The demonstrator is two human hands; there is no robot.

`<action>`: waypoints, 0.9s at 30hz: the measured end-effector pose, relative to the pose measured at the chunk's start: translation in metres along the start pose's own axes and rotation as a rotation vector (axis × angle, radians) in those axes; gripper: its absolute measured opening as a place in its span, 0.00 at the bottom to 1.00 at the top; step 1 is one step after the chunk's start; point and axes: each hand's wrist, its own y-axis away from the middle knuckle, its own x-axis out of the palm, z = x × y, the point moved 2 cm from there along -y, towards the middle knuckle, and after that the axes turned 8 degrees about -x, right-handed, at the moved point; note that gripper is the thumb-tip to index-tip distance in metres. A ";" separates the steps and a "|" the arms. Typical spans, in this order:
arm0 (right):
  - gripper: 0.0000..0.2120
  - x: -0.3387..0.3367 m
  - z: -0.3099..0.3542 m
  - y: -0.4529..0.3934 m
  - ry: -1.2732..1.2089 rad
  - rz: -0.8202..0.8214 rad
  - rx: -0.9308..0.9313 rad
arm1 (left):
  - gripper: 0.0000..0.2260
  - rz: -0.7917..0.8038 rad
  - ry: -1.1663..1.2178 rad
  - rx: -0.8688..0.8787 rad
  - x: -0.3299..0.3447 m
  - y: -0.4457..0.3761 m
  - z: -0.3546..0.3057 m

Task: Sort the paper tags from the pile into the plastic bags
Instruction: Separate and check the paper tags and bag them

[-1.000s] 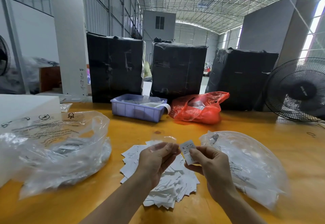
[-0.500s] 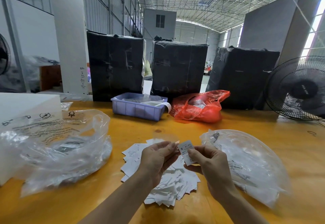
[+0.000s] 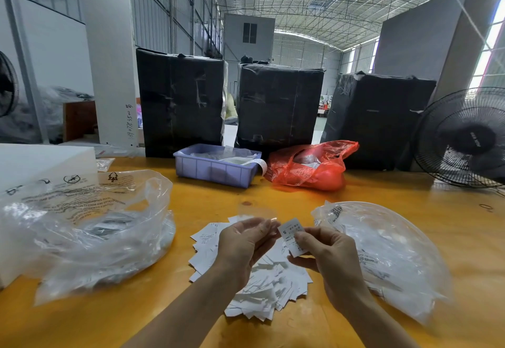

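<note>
A pile of white paper tags [image 3: 262, 290] lies on the yellow table [image 3: 273, 200] in front of me. Above it, my right hand [image 3: 328, 254] pinches one white paper tag [image 3: 292, 235] marked "S". My left hand [image 3: 243, 243] holds a small clear plastic bag [image 3: 257, 212] upright, its top edge just left of the tag. A big clear bag [image 3: 388, 254] with small bags inside lies to the right. Another large clear bag [image 3: 90, 227] lies to the left.
A purple tray [image 3: 216, 168] and a red plastic bag [image 3: 311, 166] sit at the table's back, before three black wrapped boxes [image 3: 278, 107]. A black fan [image 3: 464, 137] stands at the right. A white foam block [image 3: 41, 164] is at the left edge.
Both hands stay almost in place above the pile. The tag in my right hand has edged slightly closer to the small bag's mouth.
</note>
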 end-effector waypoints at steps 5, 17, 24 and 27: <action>0.10 0.002 0.001 0.001 0.002 0.037 0.008 | 0.12 0.006 0.003 0.000 -0.001 -0.001 0.000; 0.01 0.001 -0.002 -0.001 -0.003 0.112 0.053 | 0.13 0.035 -0.095 0.017 0.001 -0.001 0.004; 0.20 -0.005 0.006 -0.017 0.335 0.240 -0.016 | 0.24 0.060 -0.316 -0.018 0.000 0.001 0.006; 0.22 -0.003 0.007 -0.026 0.438 0.195 -0.150 | 0.20 0.101 -0.267 -0.041 0.001 0.002 0.008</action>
